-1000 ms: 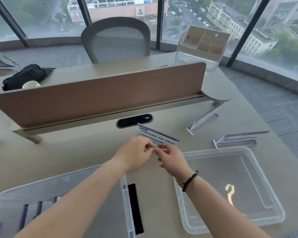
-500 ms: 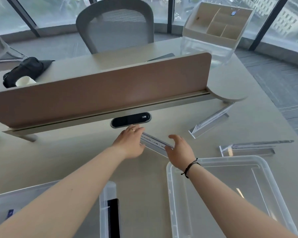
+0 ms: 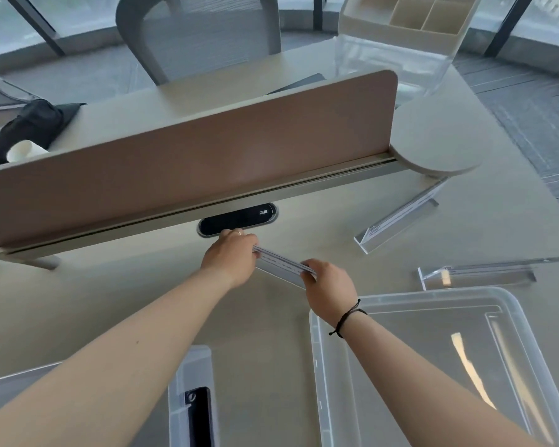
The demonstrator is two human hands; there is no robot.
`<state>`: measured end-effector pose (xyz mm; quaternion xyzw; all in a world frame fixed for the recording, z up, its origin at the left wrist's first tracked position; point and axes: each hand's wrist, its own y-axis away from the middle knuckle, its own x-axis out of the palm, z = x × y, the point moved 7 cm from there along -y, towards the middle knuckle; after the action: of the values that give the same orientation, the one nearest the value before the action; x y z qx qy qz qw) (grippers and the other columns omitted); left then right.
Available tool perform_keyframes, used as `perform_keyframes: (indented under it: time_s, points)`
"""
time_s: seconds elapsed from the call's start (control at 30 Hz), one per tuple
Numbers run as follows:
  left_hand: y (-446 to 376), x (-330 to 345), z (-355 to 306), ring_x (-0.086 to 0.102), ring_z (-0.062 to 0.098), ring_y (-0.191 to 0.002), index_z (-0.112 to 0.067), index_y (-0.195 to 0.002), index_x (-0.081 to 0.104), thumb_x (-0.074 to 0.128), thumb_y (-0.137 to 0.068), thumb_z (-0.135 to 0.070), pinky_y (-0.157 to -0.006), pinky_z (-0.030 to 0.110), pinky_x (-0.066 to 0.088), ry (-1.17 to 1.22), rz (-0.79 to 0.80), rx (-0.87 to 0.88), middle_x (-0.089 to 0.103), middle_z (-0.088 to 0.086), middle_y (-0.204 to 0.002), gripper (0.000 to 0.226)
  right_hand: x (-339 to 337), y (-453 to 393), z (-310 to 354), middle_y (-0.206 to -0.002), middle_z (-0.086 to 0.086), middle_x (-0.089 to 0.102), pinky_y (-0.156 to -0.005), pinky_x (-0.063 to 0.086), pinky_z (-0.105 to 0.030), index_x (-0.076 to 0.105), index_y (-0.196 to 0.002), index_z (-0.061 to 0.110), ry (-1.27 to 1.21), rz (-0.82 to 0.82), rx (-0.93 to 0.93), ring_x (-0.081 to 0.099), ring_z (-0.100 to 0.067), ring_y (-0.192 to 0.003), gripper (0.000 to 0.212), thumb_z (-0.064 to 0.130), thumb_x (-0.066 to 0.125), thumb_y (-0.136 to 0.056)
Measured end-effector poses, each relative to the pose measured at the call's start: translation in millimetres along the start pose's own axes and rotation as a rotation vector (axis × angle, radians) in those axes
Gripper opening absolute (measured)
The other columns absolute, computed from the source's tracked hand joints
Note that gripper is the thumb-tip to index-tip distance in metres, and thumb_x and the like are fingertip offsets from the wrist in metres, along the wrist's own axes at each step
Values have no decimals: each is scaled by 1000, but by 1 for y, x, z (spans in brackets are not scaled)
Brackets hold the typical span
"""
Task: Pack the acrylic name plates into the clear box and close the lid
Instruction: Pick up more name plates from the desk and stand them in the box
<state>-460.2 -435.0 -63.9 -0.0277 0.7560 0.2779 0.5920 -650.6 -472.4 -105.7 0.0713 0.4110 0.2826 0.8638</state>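
Observation:
An acrylic name plate [image 3: 281, 264] with a printed white card is held between both hands over the desk's middle. My left hand [image 3: 231, 258] grips its left end and my right hand [image 3: 328, 287] grips its right end. Two more name plates stand on the desk to the right, one [image 3: 400, 217] further back and one [image 3: 478, 272] nearer. The clear lid [image 3: 484, 301] lies flat at the lower right. The clear box [image 3: 188, 375] shows at the bottom left, mostly hidden by my left arm.
A brown divider panel [image 3: 191, 162] crosses the desk just behind my hands, with a black cable port [image 3: 238, 219] below it. Behind it are a grey chair [image 3: 197, 37], a black bag [image 3: 33, 127], a white cup [image 3: 25, 151] and a compartment organiser [image 3: 407, 14].
The name plate has tipped from upright, card facing me, to nearly edge-on and lower. Both hands slid out to its ends. The view has tilted down and closer.

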Motion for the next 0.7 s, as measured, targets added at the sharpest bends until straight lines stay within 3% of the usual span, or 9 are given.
perform_keyframes:
  time_s: [0.23,0.43,0.57,0.7]
  points:
    - [7,-4,1,45,26,-111,-17,-104,64,52,-97,-35,-81,39,47,1,-45,36,58,3,-108,23,-11,1,2,-107,-3,74,-80,49,-32,69,-115,24,-27,-54,-50,64,-29,-103,26,22,54,-94]
    - [26,-34,-5,45,25,-109,-19,-105,65,51,-97,-39,-77,40,48,-15,-180,94,59,2,-104,26,-33,9,19,-104,1,75,-82,52,-33,72,-109,25,-63,-166,-113,66,-27,-101,22,27,60,-91]
    - [48,-60,-6,49,24,-111,-17,-107,64,51,-97,-39,-77,39,48,15,-285,177,62,0,-104,27,-59,26,42,-92,2,76,-73,52,-32,76,-98,26,-91,-221,-143,67,-24,-89,17,34,66,-87]
    - [83,-88,3,53,24,-99,-15,-98,63,53,-96,-38,-67,35,45,71,-411,238,64,0,-95,26,-85,52,75,-77,5,74,-68,53,-34,77,-87,28,-101,-278,-168,65,-19,-78,20,46,70,-81]
